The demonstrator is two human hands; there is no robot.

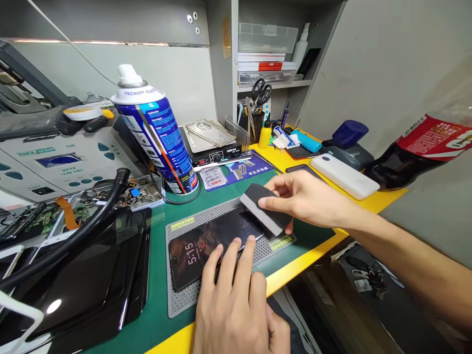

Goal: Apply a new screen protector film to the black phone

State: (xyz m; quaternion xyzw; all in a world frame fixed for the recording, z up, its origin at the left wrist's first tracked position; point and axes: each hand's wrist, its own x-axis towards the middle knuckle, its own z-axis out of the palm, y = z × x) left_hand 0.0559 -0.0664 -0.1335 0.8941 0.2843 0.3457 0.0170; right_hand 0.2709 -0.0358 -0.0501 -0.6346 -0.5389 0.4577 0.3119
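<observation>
A smartphone [217, 246] with a lit screen showing 5:15 lies on a grey perforated mat [176, 295]. My left hand [234, 295] reaches in from the bottom, fingers stretched out, the fingertips resting along the phone's near edge. Between the thumb and fingers of my right hand [295, 196] is a dark grey squeegee card [271, 206] with a lighter strip along one edge. The card is tilted over the right end of the phone and hides that end. Whether its edge touches the screen I cannot tell.
Dark glass panels [92, 275] and a black hose [96, 216] lie at left. Behind stand a blue spray can [158, 137] and a small device [217, 153]. A white power bank [344, 176] and a cola bottle [424, 142] are at right. The yellow table edge [295, 273] runs in front.
</observation>
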